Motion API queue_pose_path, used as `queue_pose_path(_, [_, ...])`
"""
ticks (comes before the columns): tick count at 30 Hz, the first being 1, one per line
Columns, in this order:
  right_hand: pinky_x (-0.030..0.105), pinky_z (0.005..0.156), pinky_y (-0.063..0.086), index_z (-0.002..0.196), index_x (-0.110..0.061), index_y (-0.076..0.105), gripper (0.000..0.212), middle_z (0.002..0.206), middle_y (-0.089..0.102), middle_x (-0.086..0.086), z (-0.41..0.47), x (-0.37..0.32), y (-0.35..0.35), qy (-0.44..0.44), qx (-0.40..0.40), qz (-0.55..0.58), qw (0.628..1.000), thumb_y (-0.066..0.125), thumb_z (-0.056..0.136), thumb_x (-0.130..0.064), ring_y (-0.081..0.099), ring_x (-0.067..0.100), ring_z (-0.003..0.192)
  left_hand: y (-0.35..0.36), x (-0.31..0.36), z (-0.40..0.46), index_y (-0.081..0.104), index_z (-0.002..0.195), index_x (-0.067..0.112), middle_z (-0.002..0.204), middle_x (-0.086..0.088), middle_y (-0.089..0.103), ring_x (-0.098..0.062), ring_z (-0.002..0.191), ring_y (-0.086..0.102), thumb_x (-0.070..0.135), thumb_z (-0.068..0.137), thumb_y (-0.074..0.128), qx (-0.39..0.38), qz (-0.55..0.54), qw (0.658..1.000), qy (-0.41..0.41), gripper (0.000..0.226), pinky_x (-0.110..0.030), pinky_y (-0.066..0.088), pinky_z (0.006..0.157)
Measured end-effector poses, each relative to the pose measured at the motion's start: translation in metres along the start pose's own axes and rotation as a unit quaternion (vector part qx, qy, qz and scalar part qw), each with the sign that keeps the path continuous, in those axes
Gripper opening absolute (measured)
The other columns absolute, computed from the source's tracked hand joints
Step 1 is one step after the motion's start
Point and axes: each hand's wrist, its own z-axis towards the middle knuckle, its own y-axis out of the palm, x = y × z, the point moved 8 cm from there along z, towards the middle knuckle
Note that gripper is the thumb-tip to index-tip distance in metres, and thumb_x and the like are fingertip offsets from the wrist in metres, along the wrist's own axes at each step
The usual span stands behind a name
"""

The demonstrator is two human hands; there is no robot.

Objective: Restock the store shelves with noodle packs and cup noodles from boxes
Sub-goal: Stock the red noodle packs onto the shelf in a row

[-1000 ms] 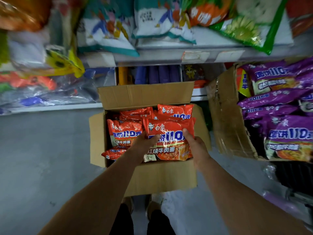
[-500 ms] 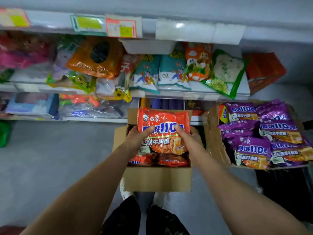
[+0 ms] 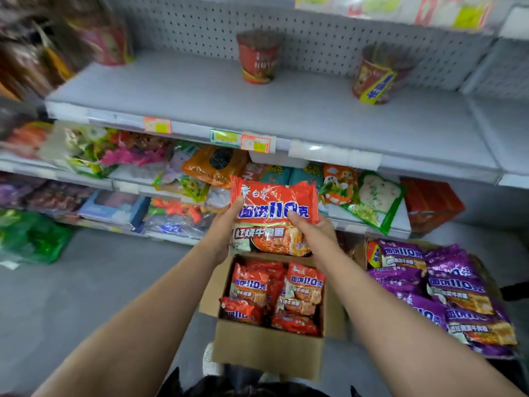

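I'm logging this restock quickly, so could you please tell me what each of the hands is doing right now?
Left hand: grips the left edge of the orange noodle pack.
Right hand: grips the same pack's right side.

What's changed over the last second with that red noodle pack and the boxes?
Both hands, left hand and right hand, lifted the red noodle pack up out of the open cardboard box toward the grey shelf. Both grips unchanged; the purple packs stayed put.
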Motion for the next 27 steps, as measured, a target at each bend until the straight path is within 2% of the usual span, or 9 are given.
queue_pose_path(3, [0.039,0.084,0.06,0.102,-0.029,0.064,0.03,0.103,0.078,0.001,-0.004,-0.034,0.003,-0.025,-0.007,-0.004,1.0,0.083,0.08,-0.036,0.075,0.02,0.093,0.002,0.024,-0.008,0.056,0.125,0.006,0.094,-0.009,0.078,-0.024,0.079,0.076,0.029,0.1,0.057,-0.016,-0.019,1.0,0.01,0.034,-0.034,0.062,0.064])
queue_pose_path(6, [0.034,0.075,0.061,0.107,-0.026,0.066,0.034,0.102,0.078,0.001,-0.011,-0.066,0.007,-0.05,-0.016,0.003,0.999,0.083,0.08,-0.037,0.076,0.017,0.088,0.004,0.055,-0.017,0.049,0.14,0.009,0.116,-0.017,0.073,-0.035,0.098,0.073,0.034,0.084,0.077,-0.023,-0.032,0.998,0.051,0.067,-0.047,0.061,0.081])
queue_pose_path(8, [0.032,0.071,0.061,0.107,-0.023,0.067,0.035,0.096,0.079,0.0,-0.015,-0.086,0.01,-0.066,-0.02,0.011,0.998,0.083,0.079,-0.037,0.077,0.015,0.083,0.005,0.077,-0.022,0.047,0.142,0.012,0.12,-0.019,0.071,-0.04,0.105,0.071,0.039,0.071,0.087,-0.022,-0.038,0.996,0.077,0.086,-0.055,0.057,0.088])
queue_pose_path(11, [0.035,0.074,0.061,0.111,-0.021,0.067,0.036,0.095,0.079,-0.001,-0.022,-0.117,0.022,-0.086,-0.054,0.026,0.994,0.082,0.082,-0.036,0.077,0.017,0.085,0.003,0.114,-0.033,0.051,0.137,0.009,0.117,-0.019,0.072,-0.039,0.104,0.071,0.032,0.075,0.081,-0.009,-0.036,0.992,0.12,0.073,-0.056,0.056,0.091])
queue_pose_path(15, [0.041,0.082,0.061,0.115,-0.02,0.065,0.039,0.098,0.079,0.002,-0.03,-0.152,0.038,-0.108,-0.094,0.038,0.989,0.08,0.083,-0.035,0.077,0.022,0.088,0.0,0.156,-0.047,0.056,0.131,0.006,0.114,-0.018,0.073,-0.037,0.104,0.071,0.031,0.07,0.082,0.009,-0.029,0.987,0.157,0.07,-0.058,0.053,0.096])
queue_pose_path(18, [0.039,0.077,0.061,0.119,-0.019,0.064,0.042,0.098,0.079,0.002,-0.039,-0.178,0.045,-0.134,-0.109,0.049,0.984,0.08,0.083,-0.033,0.077,0.022,0.087,-0.001,0.18,-0.06,0.056,0.131,0.005,0.11,-0.017,0.075,-0.035,0.098,0.074,0.034,0.073,0.081,0.028,-0.041,0.985,0.167,0.069,-0.052,0.059,0.086])
queue_pose_path(21, [0.036,0.071,0.06,0.121,-0.019,0.062,0.044,0.1,0.079,0.003,-0.045,-0.193,0.049,-0.151,-0.121,0.054,0.98,0.08,0.083,-0.032,0.077,0.023,0.087,0.004,0.199,-0.068,0.061,0.122,0.005,0.105,-0.018,0.076,-0.032,0.089,0.075,0.039,0.094,0.065,0.02,-0.053,0.984,0.169,0.044,-0.043,0.062,0.073])
queue_pose_path(24, [0.035,0.07,0.06,0.122,-0.018,0.061,0.046,0.1,0.079,0.004,-0.053,-0.217,0.056,-0.179,-0.13,0.054,0.974,0.08,0.083,-0.03,0.077,0.024,0.088,-0.001,0.226,-0.077,0.063,0.119,0.006,0.104,-0.018,0.076,-0.031,0.091,0.075,0.041,0.098,0.058,0.024,-0.043,0.98,0.191,0.041,-0.043,0.061,0.078])
queue_pose_path(27, [0.033,0.064,0.06,0.117,-0.021,0.061,0.039,0.095,0.079,0.002,-0.066,-0.246,0.063,-0.205,-0.147,0.071,0.965,0.079,0.084,-0.028,0.077,0.022,0.083,-0.006,0.255,-0.085,0.066,0.115,0.006,0.107,-0.02,0.075,-0.036,0.102,0.072,0.047,0.1,0.052,0.025,-0.043,0.975,0.217,0.046,-0.053,0.055,0.095])
